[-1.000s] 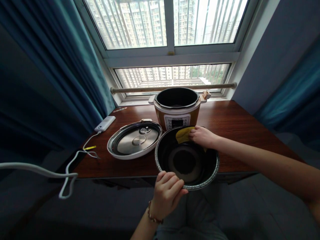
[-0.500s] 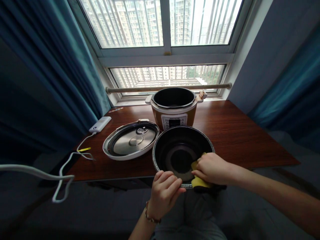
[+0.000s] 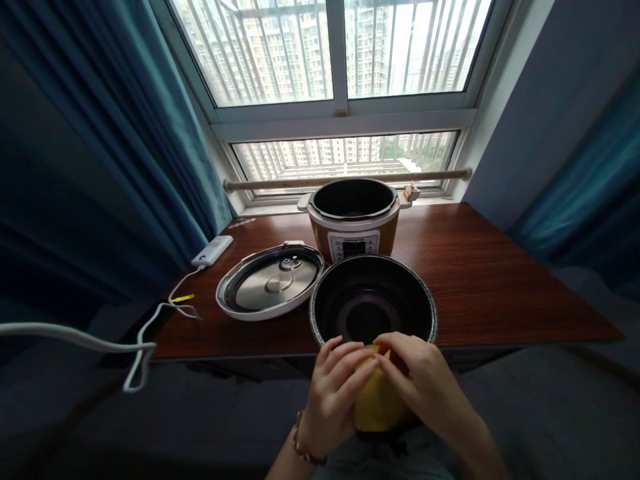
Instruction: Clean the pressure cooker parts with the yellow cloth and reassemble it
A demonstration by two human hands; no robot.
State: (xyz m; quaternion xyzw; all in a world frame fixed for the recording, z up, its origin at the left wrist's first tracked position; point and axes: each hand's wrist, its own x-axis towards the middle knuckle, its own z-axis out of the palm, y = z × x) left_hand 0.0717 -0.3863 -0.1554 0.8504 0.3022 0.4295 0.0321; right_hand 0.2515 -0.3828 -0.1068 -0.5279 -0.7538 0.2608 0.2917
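Note:
A dark inner pot (image 3: pixel 373 287) with a speckled light rim rests at the table's front edge, its opening tilted up. At its near rim hangs a yellow cloth (image 3: pixel 379 403). My left hand (image 3: pixel 334 393) has its fingers curled over the cloth's top at that rim, thumb tucked low. From the other side my right hand (image 3: pixel 427 383) pinches the same cloth, and the fingertips of both hands nearly meet. Behind the pot stands a multi-cooker (image 3: pixel 354 227) with a dark bowl inside. Its round lid (image 3: pixel 273 283) lies inside up to the left, close to the pot.
A white power bank (image 3: pixel 213 251) with a white cable (image 3: pixel 150 320) lies at the table's left side. Curtains (image 3: pixel 165 120) hang at both sides. A rail (image 3: pixel 280 183) crosses the window behind the brown wooden table (image 3: pixel 490 280).
My right hand has come out of the pot to the near rim, bringing the yellow cloth with it. My left hand has shifted slightly toward it, onto the cloth. The view has tilted slightly.

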